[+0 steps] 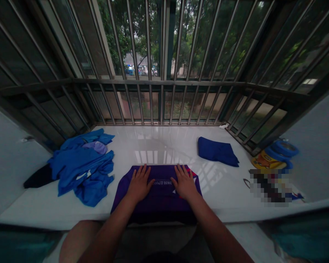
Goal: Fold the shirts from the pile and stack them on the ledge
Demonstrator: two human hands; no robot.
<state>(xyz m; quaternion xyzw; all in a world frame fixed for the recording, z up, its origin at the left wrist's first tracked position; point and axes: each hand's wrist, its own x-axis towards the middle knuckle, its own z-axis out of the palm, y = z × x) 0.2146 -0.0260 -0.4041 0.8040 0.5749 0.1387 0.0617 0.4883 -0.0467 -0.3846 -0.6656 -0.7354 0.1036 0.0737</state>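
Observation:
A dark purple garment [160, 204] with white print and a red patch at its right lies folded on the white windowsill [153, 146], its near part at the sill's front edge. My left hand [140, 184] rests flat on the garment's left side, fingers spread and pointing away from me. On its right side lies my right hand [184, 182], also flat with the fingers apart. The white lettering shows between the two hands. Neither hand grips the cloth.
A loose heap of blue clothes [82, 164] lies at the left, with a lilac piece on it. A folded dark blue cloth [217, 151] sits at the right. Beyond it stands a yellow and blue container [274, 155]. Metal bars [162, 83] line the window behind.

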